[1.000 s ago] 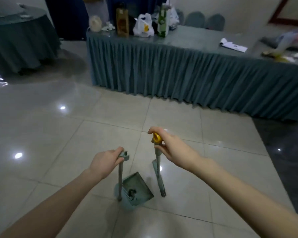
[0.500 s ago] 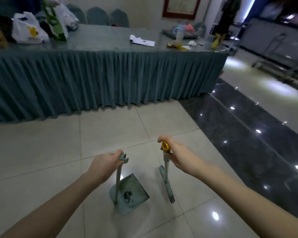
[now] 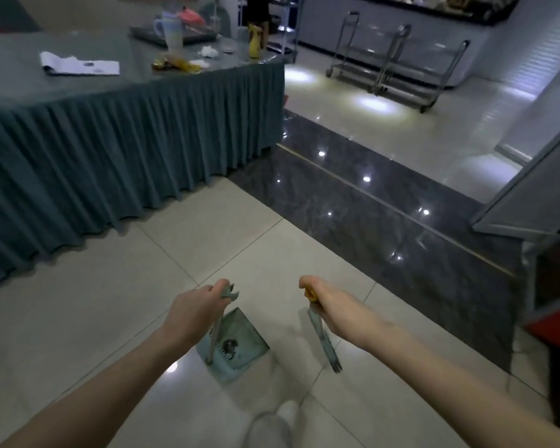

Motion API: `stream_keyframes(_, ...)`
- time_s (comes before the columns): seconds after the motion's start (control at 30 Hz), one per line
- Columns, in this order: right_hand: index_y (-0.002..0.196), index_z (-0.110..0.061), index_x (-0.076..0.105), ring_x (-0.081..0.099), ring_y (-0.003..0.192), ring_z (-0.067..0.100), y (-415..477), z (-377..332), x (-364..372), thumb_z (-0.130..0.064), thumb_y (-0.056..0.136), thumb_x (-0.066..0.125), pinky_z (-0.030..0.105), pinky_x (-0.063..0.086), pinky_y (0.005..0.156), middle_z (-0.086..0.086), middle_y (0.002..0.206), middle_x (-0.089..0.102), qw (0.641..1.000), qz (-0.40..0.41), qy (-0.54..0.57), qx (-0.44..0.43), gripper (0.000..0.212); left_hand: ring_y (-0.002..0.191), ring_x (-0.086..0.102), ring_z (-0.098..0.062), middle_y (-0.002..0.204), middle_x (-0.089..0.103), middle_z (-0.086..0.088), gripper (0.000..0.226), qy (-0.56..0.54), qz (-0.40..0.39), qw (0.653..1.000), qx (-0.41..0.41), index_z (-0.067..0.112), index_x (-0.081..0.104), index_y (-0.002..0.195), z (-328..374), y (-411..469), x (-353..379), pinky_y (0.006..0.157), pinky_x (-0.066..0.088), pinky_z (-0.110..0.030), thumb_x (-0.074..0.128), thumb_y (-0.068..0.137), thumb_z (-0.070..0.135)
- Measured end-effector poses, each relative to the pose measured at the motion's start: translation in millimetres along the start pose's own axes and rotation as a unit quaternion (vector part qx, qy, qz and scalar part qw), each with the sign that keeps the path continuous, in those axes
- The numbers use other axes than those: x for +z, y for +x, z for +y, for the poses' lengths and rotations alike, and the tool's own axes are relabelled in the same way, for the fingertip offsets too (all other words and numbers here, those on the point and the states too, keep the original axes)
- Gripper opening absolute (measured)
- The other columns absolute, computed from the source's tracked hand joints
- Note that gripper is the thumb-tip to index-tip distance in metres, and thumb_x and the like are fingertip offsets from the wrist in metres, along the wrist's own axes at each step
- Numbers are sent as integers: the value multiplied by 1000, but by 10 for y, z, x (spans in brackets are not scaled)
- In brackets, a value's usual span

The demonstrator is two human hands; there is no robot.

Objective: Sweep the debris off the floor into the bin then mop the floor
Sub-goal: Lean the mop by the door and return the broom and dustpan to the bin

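Left hand (image 3: 194, 313) wrapped round the dustpan (image 3: 250, 337) handle, pan down by the tile floor (image 3: 78, 318) w/ 1 dark clump of debris (image 3: 229, 345) inside. Right hand (image 3: 333, 310) clenched on the yellow-topped broom (image 3: 328, 352), bristles down, near the pan. Skirted table (image 3: 110, 130) off to the left.

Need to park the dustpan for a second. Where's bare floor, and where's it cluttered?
Bare: the pale tiles between the skirted table and the dustpan, and the dark stone strip right of the broom. Crowded: the table's far end around the cup, and the trolleys beyond the strip.
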State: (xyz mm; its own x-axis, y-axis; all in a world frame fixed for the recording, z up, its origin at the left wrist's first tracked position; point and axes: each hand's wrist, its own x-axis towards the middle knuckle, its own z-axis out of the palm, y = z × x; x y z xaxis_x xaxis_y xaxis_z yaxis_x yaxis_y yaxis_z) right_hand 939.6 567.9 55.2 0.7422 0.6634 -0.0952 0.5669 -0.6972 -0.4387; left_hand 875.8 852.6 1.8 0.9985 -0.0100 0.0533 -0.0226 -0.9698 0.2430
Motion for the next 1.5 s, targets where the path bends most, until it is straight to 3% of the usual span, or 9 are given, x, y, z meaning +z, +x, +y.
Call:
stream_keyframes(0.2, 124, -45, 24, 41, 86, -2, 153, 1064, -557, -7, 98, 42, 20, 34, 79, -11, 117, 46, 998, 26, -20, 60, 50, 69, 62, -16, 91, 67, 6, 25, -8, -13, 1000, 25, 26, 49, 111, 522, 1330, 194, 56, 50, -30, 43, 97, 45)
stream_keyframes(0.4, 131, -35, 27, 42, 85, 4, 178, 1974, -1167, -13, 101, 44, 22, 37, 76, -14, 110, 37, 989, 63, -31, 130, 41, 73, 63, -19, 95, 68, 6, 26, -23, -30, 995, 92, 27, 49, 115, 1201, 2557, 366, 58, 51, -32, 47, 96, 45)
stream_keyframes(0.67, 133, -31, 32, 48, 98, 15, 412, 3083, -1509, 6, 88, 46, 14, 30, 71, -7, 124, 43, 979, 51, -63, 185, 60, 77, 66, -24, 96, 69, 4, 30, -10, -52, 981, 188, 26, 49, 113, 2080, 4123, 788, 58, 48, -34, 47, 94, 50)
stream_keyframes(0.77, 130, -27, 31, 51, 106, 24, 608, 3540, -1516, 19, 72, 46, 35, 39, 80, -2, 122, 42, 974, 47, -93, 203, 75, 80, 66, -26, 96, 69, 3, 31, -17, -67, 974, 217, 25, 49, 113, 2406, 4745, 1014, 59, 46, -34, 46, 94, 49)
stream_keyframes(0.87, 134, -26, 25, 49, 109, 27, 860, 4034, -1557, 18, 69, 44, 36, 40, 72, 3, 127, 39, 972, 29, -95, 215, 82, 84, 65, -25, 99, 67, 2, 29, -25, -99, 962, 255, 24, 46, 114, 2667, 5359, 1278, 61, 42, -33, 43, 96, 47)
stream_keyframes(1.07, 142, -19, 32, 41, 122, 27, 1415, 4984, -1458, 8, 83, 44, 39, 48, 87, 8, 130, 41, 973, -23, -92, 210, 66, 83, 68, -34, 97, 69, -8, 36, -32, -108, 945, 307, 16, 55, 123, 3085, 6404, 1760, 61, 50, -37, 53, 95, 38)
stream_keyframes(1.17, 138, -19, 36, 42, 123, 24, 1538, 5333, -1355, 2, 88, 46, 39, 50, 82, 8, 131, 42, 972, -31, -69, 224, 54, 82, 68, -34, 94, 69, -9, 35, -38, -112, 944, 307, 16, 56, 122, 3260, 6786, 1932, 60, 51, -39, 54, 94, 38)
stream_keyframes(1.37, 117, -15, 56, 57, 105, 23, 1602, 5624, -1148, 4, 80, 61, 33, 53, 62, 3, 108, 59, 964, 36, -75, 253, 42, 79, 66, -37, 95, 68, -11, 35, -47, -145, 929, 338, 14, 57, 121, 3471, 7158, 2214, 60, 50, -40, 55, 94, 35)
stream_keyframes(1.5, 111, -18, 62, 61, 106, 24, 1615, 5603, -1137, -1, 77, 66, 31, 50, 76, -2, 115, 64, 930, 104, -47, 350, 38, 77, 65, -37, 94, 68, -13, 34, -47, -170, 916, 361, 10, 57, 120, 3499, 7181, 2316, 59, 50, -41, 55, 95, 32)
